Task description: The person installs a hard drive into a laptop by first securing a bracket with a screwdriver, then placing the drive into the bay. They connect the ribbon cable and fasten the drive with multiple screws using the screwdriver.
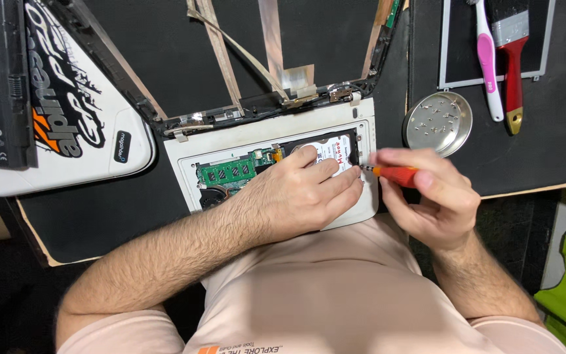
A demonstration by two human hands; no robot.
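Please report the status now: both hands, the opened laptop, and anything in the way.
Left hand flat on silver hard drive in opened white laptop. Right hand grips orange-handled screwdriver, tip at drive's edge. Round metal screw dish apart, nothing blocking.

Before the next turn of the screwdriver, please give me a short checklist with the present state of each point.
1. Left hand steadies the hard drive: ok, it rests flat on it.
2. Right hand grips the screwdriver firmly: ok, fingers wrap the orange handle.
3. Tip seated in a screw at the drive's right edge: cannot tell, too small to see.
4. Screw dish within reach: ok, it stands right of the laptop, with small screws inside.
5. Green board free of the hands: ok, uncovered beside the left hand.
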